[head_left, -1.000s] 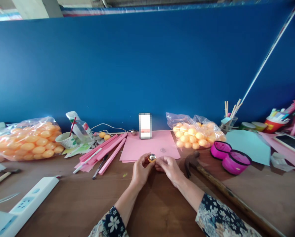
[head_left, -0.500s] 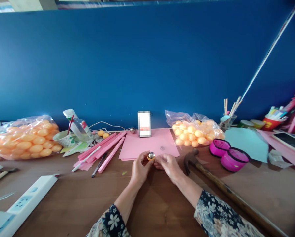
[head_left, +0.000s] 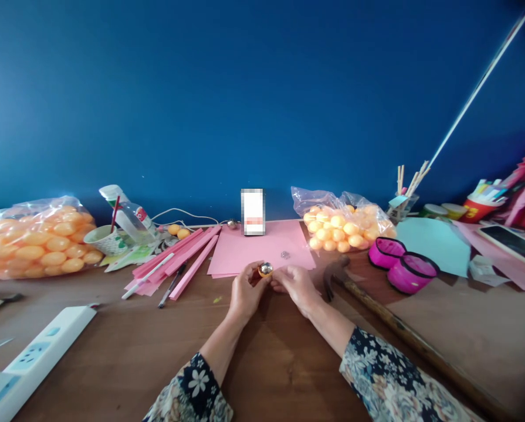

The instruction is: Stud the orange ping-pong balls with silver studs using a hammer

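Note:
A small round object, shiny silver on top with an orange edge beneath, is pinched between the fingers and thumb of my left hand. Close on its right side, my right hand has thumb and fingers pressed together. Whether those fingertips touch the object or hold something tiny is hidden. Just beyond both hands lie stacked pink paper sheets, with a small clear or silvery piece on them. A silver ball sits at the back edge of the paper.
Bags of orange balls stand left and right. Pink strips and a pen lie left of the paper. A hammer lies by my right arm; magenta rings sit beyond. A power strip is front left.
The whole view has shifted slightly, with things appearing a little higher and further left. My hands keep nearly the same pose around the small round object.

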### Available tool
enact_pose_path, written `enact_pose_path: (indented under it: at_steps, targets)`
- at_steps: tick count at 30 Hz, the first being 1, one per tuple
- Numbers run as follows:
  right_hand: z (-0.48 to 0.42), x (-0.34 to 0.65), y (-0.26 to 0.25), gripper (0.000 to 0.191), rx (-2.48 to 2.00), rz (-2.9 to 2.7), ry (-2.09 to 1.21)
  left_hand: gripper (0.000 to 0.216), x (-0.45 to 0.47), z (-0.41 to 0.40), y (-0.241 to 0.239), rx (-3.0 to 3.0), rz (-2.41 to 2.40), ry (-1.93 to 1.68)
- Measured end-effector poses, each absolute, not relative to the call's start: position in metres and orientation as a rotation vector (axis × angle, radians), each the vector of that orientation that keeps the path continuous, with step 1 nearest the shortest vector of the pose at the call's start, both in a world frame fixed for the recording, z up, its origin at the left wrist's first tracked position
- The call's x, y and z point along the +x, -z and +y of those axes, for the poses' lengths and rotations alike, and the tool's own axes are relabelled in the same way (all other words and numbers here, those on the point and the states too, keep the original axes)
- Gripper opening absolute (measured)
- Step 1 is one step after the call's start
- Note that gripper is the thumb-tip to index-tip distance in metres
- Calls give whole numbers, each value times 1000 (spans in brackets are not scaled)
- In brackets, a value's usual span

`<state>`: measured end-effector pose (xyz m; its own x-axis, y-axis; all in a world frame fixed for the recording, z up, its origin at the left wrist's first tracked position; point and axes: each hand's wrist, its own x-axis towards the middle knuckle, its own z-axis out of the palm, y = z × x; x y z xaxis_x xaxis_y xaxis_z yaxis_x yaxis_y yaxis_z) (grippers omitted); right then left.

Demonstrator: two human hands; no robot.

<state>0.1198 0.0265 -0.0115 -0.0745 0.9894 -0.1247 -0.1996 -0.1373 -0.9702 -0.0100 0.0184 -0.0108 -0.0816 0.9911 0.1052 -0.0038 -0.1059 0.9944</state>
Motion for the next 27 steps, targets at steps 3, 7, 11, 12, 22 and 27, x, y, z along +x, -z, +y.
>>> enact_pose_path:
  at_steps: [3, 7, 11, 12, 22, 27]
  targets:
    - [27, 120, 11, 27, -1128, -1026, -1439, 37, -10, 18, 11, 1245, 1215, -1346]
    - [27, 119, 11, 25, -1133, -1017, -1442, 38, -10, 19, 15, 1247, 1198, -1348]
    - [28, 119, 12, 24, -1138, -1004, -1444, 39, -11, 20, 18, 1251, 1203, -1347]
    - [28, 119, 13, 24, -1138, -1002, -1444, 39, -12, 21, 19, 1252, 1202, -1345]
    - [30, 118, 14, 24, -1138, -1009, -1451, 37, -12, 21, 19, 1315, 1222, -1340]
    - [30, 118, 15, 21, -1138, -1016, -1439, 38, -11, 20, 18, 1326, 1238, -1324]
